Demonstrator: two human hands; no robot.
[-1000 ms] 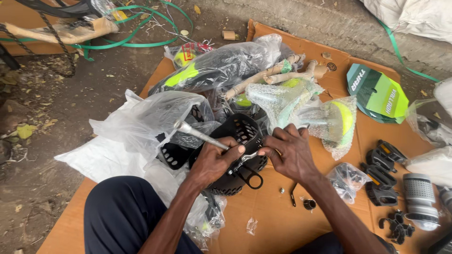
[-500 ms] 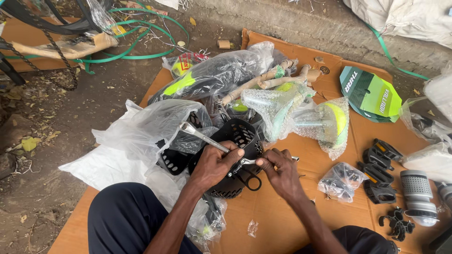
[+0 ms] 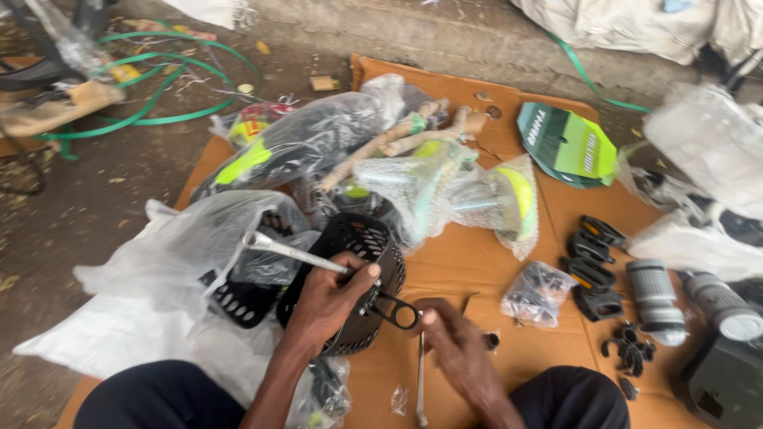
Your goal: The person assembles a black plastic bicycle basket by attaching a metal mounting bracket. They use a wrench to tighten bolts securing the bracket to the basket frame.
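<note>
My left hand (image 3: 330,300) grips a silver ring wrench (image 3: 286,251) whose head points up and left. The same hand presses against a black perforated plastic basket (image 3: 362,242) lying on its side on the brown cardboard sheet (image 3: 461,262). A black bracket with a ring end (image 3: 397,312) sticks out of the basket to the right. My right hand (image 3: 455,343) is low on the cardboard, just right of the bracket, fingers curled downward. A thin silver tool (image 3: 419,385) lies under or beside it. The hand is blurred, so its grip is unclear.
Plastic-wrapped bicycle parts (image 3: 413,183) pile up behind the basket. Right of them lie a green and black plate (image 3: 568,147), black pedals (image 3: 592,266), grey grips (image 3: 656,298) and a small bag of parts (image 3: 536,292). Green straps (image 3: 151,111) lie on the dirt at left.
My right hand has left the basket and dropped toward me onto the cardboard. My left hand keeps the wrench and the basket.
</note>
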